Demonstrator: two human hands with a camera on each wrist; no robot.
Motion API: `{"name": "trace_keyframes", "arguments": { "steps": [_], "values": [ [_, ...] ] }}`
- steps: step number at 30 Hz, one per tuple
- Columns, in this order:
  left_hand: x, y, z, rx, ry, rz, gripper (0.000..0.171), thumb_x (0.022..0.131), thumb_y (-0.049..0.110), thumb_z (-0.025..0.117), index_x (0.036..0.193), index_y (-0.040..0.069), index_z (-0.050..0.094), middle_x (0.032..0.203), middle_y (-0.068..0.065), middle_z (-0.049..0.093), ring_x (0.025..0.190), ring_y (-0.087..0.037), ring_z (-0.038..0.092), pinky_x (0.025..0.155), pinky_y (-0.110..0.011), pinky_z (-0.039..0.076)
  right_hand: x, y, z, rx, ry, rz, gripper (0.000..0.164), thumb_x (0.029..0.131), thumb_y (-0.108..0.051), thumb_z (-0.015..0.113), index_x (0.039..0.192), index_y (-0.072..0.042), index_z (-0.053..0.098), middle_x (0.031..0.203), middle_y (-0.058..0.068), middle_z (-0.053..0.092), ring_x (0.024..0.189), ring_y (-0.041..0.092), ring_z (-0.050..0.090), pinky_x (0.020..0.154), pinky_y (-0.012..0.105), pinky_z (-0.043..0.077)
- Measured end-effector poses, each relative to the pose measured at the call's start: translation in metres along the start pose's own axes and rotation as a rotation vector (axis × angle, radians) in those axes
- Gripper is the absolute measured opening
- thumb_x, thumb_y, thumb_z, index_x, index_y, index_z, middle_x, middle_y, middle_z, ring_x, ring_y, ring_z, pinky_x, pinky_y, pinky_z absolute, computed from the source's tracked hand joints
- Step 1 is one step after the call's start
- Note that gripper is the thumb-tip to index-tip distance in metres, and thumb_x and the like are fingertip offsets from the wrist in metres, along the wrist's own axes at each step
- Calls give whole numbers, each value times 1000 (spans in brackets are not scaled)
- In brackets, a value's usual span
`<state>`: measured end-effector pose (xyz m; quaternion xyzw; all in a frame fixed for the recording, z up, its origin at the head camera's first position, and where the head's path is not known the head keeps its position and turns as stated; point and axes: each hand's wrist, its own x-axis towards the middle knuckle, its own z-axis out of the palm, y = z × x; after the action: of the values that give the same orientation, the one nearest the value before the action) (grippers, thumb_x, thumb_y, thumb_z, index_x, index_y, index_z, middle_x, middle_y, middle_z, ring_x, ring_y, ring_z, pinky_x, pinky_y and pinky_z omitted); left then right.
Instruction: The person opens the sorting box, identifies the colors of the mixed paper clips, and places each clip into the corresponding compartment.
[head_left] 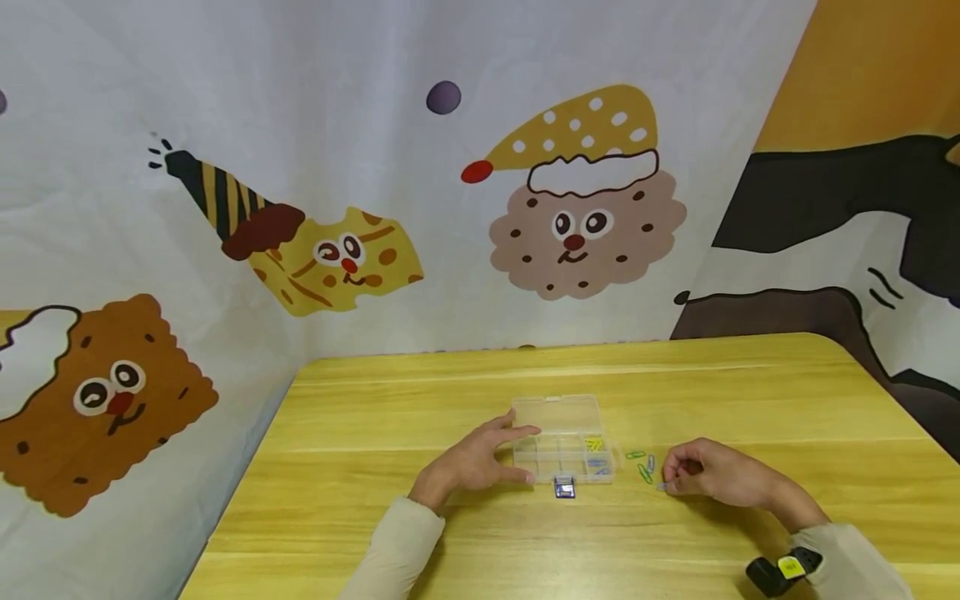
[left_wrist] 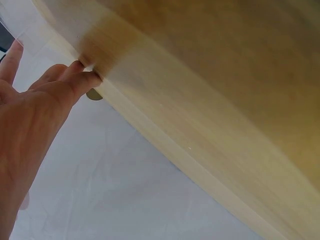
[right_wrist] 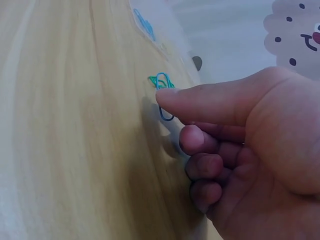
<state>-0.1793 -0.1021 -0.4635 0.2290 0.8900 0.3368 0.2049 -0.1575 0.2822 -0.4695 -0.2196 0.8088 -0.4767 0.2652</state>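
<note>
Nearest us, bottom right, it's the black wrist camera (head_left: 783,571) by the right sleeve (head_left: 862,562), and just beyond comes the right hand (head_left: 718,475), pinching a blue clip (right_wrist: 166,114)! Look at that grip from the right wrist: thumb tip laid across the clip's middle, one loop poking out on either side, the index finger largely hidden behind the thumb, the other three fingers curled in. Whether the clip touches the table (head_left: 337,475), I cannot tell. Just left and a little farther lie two green clips (head_left: 645,473) and a loose blue one (head_left: 651,463), all short of the box (head_left: 555,414). And there it is, lid open to the far side, yellow pieces (head_left: 593,444) in its far right compartment, blue clips in the near right one, a small dark square (head_left: 565,487) at its near edge. Over on the left, the left hand (head_left: 476,457) has its fingers spread, thumb by the near left corner, index finger reaching over the left side.
</note>
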Motion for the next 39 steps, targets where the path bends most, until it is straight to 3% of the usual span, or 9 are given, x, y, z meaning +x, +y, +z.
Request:
{"name": "trace_keyframes", "arguments": {
  "steps": [12,19,39],
  "values": [
    [1,-1,2,-11,4,-13,65,85,45,76,144,42,49,165,-6,21,150,-32,22,115,-57,28,3,-8,3,-29,-5,-40,13,94,-12,67,93,0,63,75,-3,52,64,3,45,52,25,35],
    [1,1,2,-5,6,-15,65,85,45,76,144,42,49,164,-6,21,150,-32,22,115,-57,28,8,-16,1,-23,-18,-98,10,95,-5,65,93,4,62,78,-1,56,66,2,46,53,24,38],
    [1,1,2,-16,13,-3,64,85,43,76,144,41,50,165,-7,20,150,-33,21,116,-57,27,31,-45,9,-144,85,-138,5,94,-6,66,92,-3,62,77,0,55,68,4,48,55,23,40]
  ]
}}
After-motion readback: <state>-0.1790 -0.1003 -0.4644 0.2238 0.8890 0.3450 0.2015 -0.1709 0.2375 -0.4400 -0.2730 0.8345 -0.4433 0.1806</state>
